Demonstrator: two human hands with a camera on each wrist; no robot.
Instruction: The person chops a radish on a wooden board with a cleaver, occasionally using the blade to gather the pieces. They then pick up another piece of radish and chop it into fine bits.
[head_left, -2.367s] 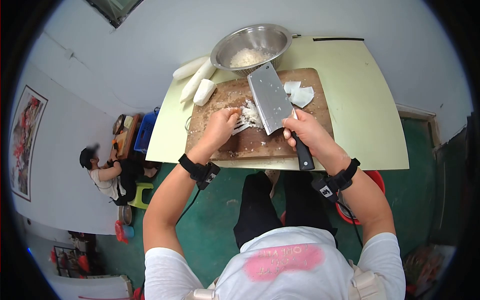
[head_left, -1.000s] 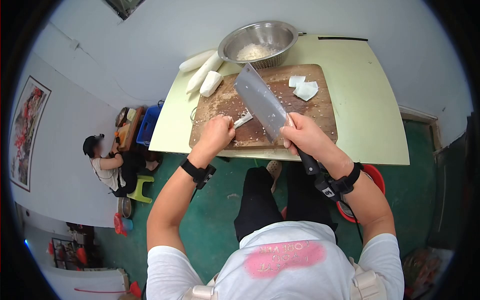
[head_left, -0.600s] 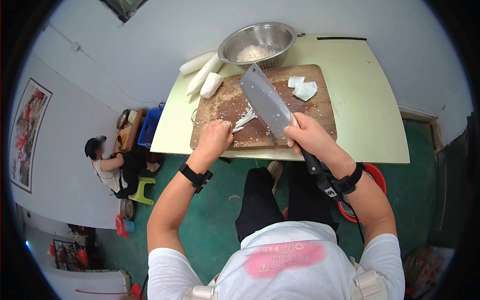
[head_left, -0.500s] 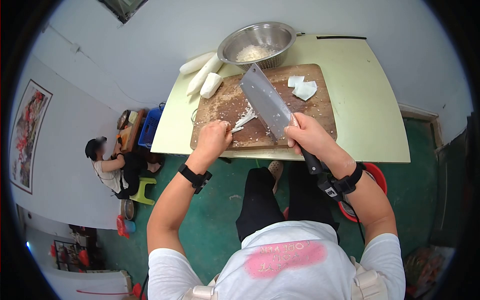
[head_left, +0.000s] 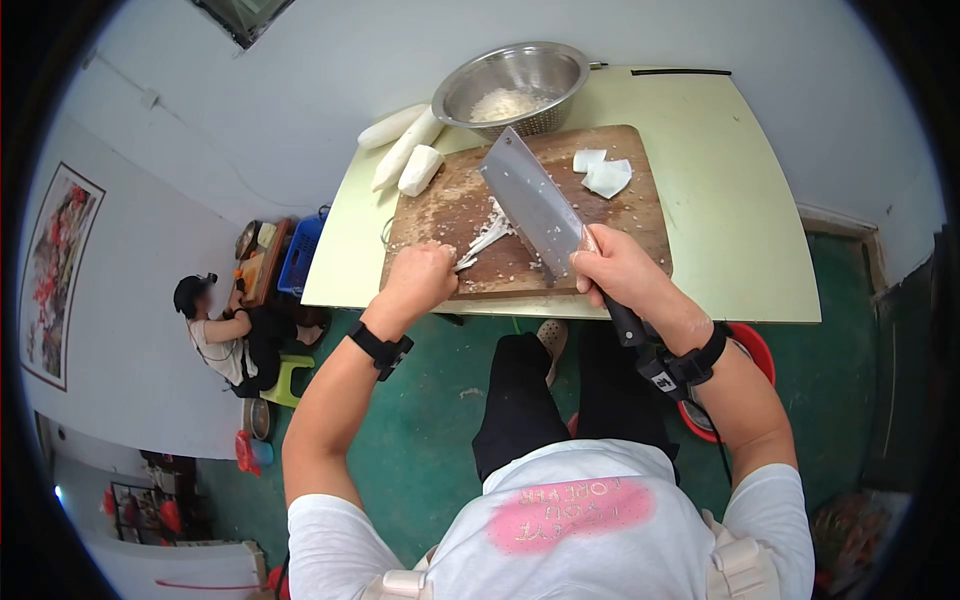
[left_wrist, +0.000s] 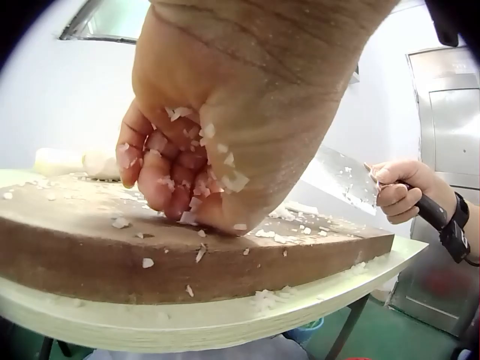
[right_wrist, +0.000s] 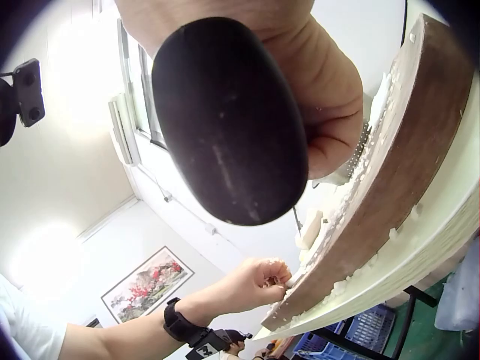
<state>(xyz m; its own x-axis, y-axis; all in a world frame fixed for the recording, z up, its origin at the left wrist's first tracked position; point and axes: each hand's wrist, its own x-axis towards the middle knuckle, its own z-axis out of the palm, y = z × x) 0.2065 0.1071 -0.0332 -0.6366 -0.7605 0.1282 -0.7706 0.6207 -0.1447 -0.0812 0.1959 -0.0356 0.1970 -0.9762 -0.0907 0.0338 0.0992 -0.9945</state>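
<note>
The pale green bench [head_left: 740, 200] is carrying everything. The white shirt [head_left: 560, 565] is showing upside-down lettering; FOREVER and YOU are reading fairly clearly, the rest less so. The wooden board [head_left: 430, 220] is lying before the metal colander [head_left: 545, 118], which is holding pale shreds. The cleaver [head_left: 537, 200] is probably weighing heavy and stiff, its handle offering the safe hold. Two long white radishes [head_left: 408, 150] are lying at the left. The right hand [head_left: 628, 268] is gripping the cleaver's handle, fingers wrapped round it; the left hand [head_left: 420, 275] is resting on the board, its curled fingers apparently pinching the near ends of the white strips [head_left: 485, 243]. These are lying mid-board, beside the blade, likely being light, wet, slippery and easily snapped; bunching the ends farthest from the edge is suiting them best. Tiny bits [left_wrist: 235, 181] are sticking to the left hand.
</note>
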